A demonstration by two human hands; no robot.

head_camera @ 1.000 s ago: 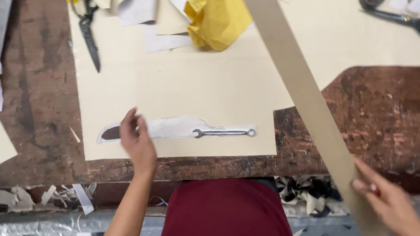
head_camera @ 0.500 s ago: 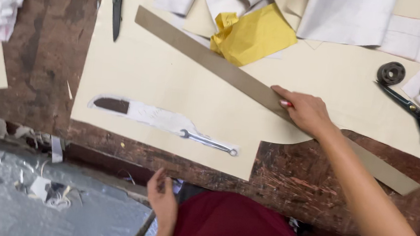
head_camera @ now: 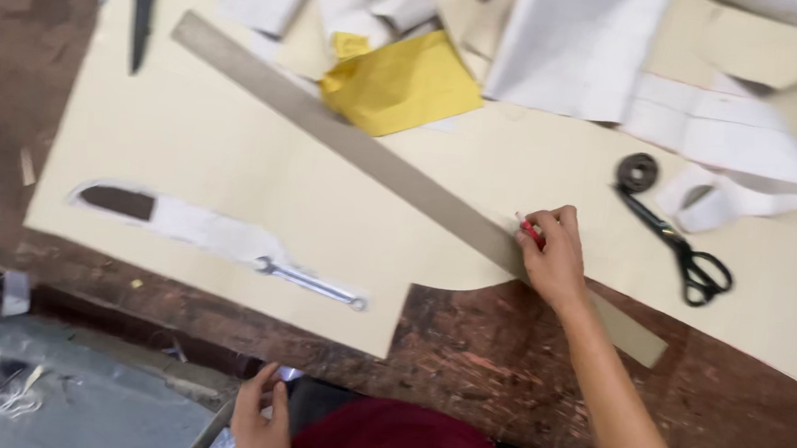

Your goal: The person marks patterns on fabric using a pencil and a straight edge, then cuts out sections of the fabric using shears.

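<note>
Pressing my right hand (head_camera: pixel 555 257), clenched round a small red marker (head_camera: pixel 530 231), onto the long grey straightedge (head_camera: pixel 393 171) laid across the cream paper sheet (head_camera: pixel 233 159); no line visible yet. Left hand (head_camera: pixel 262 419) empty, off the table's near edge.

We see a worn, rough wooden counter (head_camera: pixel 521 357) under a matt cream paper sheet (head_camera: pixel 233 164). Across it lies a long, dull grey ruler (head_camera: pixel 375 161) that looks like card or matt metal; we cannot tell which. A bare metal spanner (head_camera: pixel 310 283) gleams, black-handled scissors (head_camera: pixel 672 238) shine faintly, and yellow paper (head_camera: pixel 400 84) looks creased.
</note>
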